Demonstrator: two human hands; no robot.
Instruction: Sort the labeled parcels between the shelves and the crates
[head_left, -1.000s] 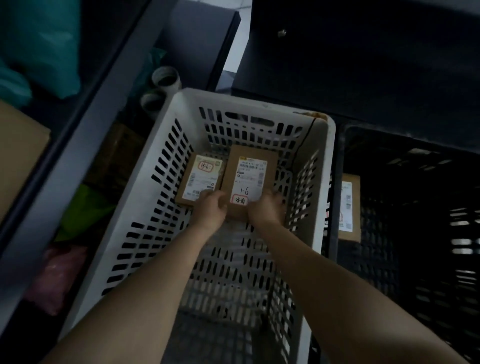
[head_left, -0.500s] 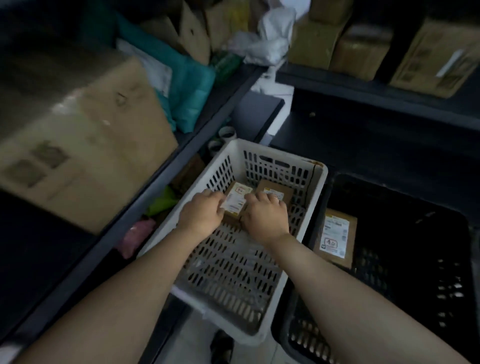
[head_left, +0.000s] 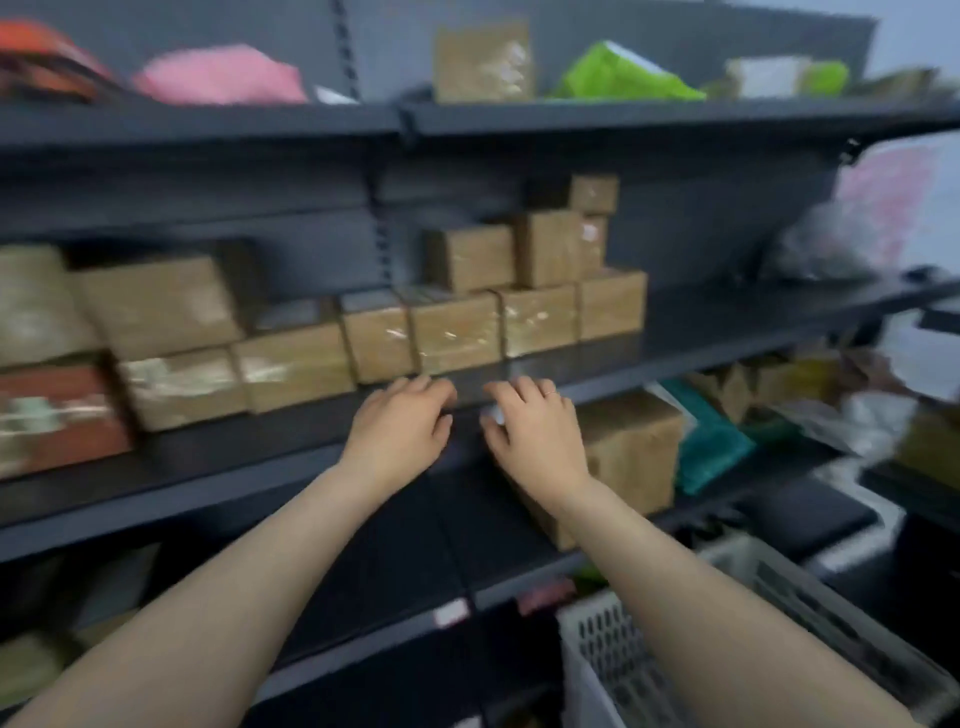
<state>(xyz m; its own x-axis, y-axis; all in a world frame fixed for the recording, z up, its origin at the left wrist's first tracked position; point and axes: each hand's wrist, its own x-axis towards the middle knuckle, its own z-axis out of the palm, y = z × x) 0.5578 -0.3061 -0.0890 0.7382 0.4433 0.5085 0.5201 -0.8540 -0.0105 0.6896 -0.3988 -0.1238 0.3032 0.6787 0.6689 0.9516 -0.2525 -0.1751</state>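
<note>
The view is blurred by motion. My left hand (head_left: 400, 428) and my right hand (head_left: 535, 434) are raised side by side at the front edge of the middle shelf (head_left: 701, 338), palms down, fingers loosely bent, with no parcel seen in either. Just beyond my fingertips stands a row of brown cardboard parcels (head_left: 452, 330), with smaller ones stacked on top. A larger brown box (head_left: 634, 452) sits on the shelf below, behind my right wrist. The white slotted crate (head_left: 597, 654) is at the lower right, partly hidden by my right forearm.
The top shelf (head_left: 623, 117) carries pink, green and brown packages. A red box (head_left: 57, 415) stands at the far left of the middle shelf. Teal and clear bags (head_left: 717, 447) lie at the right of the lower shelf.
My hands have left the two parcels in the white crate and risen to the middle shelf. The view swung up from the crates to the shelving.
</note>
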